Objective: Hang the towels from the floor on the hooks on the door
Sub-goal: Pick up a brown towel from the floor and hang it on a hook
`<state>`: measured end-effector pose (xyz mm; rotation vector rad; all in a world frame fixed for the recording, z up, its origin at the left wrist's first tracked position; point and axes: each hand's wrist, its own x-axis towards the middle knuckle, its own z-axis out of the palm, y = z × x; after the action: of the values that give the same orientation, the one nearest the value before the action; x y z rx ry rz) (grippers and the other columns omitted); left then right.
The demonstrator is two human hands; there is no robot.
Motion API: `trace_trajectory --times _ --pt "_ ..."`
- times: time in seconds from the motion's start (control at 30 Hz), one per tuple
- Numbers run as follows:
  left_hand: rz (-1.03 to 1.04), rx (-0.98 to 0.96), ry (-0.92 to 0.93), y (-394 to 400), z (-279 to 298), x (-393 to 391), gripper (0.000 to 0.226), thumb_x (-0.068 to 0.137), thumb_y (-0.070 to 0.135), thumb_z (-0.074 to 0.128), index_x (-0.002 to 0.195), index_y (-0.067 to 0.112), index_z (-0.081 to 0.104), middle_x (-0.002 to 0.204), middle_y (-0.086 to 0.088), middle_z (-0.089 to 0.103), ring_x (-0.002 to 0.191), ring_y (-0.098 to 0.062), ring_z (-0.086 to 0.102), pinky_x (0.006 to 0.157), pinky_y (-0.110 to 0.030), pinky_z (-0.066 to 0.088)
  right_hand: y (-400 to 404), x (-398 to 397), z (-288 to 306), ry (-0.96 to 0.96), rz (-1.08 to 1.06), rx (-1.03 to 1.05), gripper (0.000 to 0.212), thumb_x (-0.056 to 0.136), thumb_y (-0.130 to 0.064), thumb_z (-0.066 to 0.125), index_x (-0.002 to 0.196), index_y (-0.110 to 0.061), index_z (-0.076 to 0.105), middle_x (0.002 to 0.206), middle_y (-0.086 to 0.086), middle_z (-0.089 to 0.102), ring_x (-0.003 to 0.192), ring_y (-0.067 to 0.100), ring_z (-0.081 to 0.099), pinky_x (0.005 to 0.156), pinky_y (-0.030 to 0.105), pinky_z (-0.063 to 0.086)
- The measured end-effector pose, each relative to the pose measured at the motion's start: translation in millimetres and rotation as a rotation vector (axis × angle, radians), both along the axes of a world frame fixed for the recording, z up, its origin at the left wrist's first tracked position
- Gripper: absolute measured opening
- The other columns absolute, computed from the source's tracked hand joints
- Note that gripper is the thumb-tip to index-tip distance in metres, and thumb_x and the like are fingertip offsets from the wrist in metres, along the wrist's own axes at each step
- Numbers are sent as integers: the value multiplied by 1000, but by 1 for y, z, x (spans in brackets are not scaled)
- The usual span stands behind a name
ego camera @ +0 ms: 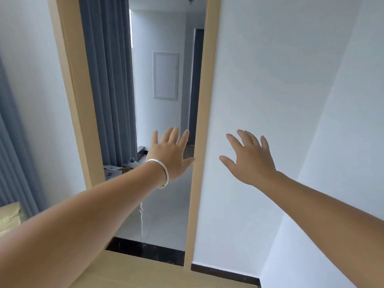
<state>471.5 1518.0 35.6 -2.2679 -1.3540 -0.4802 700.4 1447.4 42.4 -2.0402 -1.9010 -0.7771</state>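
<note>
Doorway (158, 121) upright between open hands (169, 151)

- No text, label, brand, number or sign can be read anywhere in this view.
- The papers (113, 172) low down, left of the left hand (169, 151), bear marks too small to read.

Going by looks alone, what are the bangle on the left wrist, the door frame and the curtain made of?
Bangle: looks like silver-toned metal, polished, going by its bright sheen; the exact metal is unclear.
Door frame: light tan with a matte, even surface, probably wood or wood-look laminate; no grain is visible.
Curtain: grey-blue woven fabric, matte, hanging in soft vertical folds.
</note>
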Motion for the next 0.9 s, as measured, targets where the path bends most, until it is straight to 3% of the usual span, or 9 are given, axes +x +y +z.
trace_trajectory --times 0.27,0.47,0.63,0.9 --pt "338 -7 11 114 -26 -73 79 89 71 21 152 28 -1 160 -4 7 147 -28 3 115 -55 3 179 -61 -15 -7 321 10 68 92 -63 32 150 -28 21 157 6 20 145 23 15 115 53 14" --pt "640 -63 11 148 -43 -144 79 90 69 21 151 27 -4 161 -4 5 148 -28 1 115 -56 1 285 -137 -23 -2 614 -37 68 93 -62 32 151 -29 20 159 7 17 147 24 10 117 55 7" --pt "854 -180 -6 133 -59 -213 79 92 66 23 151 25 -10 161 -3 -3 147 -24 -7 117 -55 -1 323 -226 -45 2 838 -91 69 94 -62 28 152 -28 16 160 7 15 148 23 8 118 55 7" --pt "1121 -208 -44 106 -87 -354 81 90 69 20 151 26 -10 161 -4 -3 148 -23 -6 117 -55 -1 342 -398 -72 19 1131 -171 69 93 -63 30 152 -30 16 160 6 14 148 22 8 117 54 2"
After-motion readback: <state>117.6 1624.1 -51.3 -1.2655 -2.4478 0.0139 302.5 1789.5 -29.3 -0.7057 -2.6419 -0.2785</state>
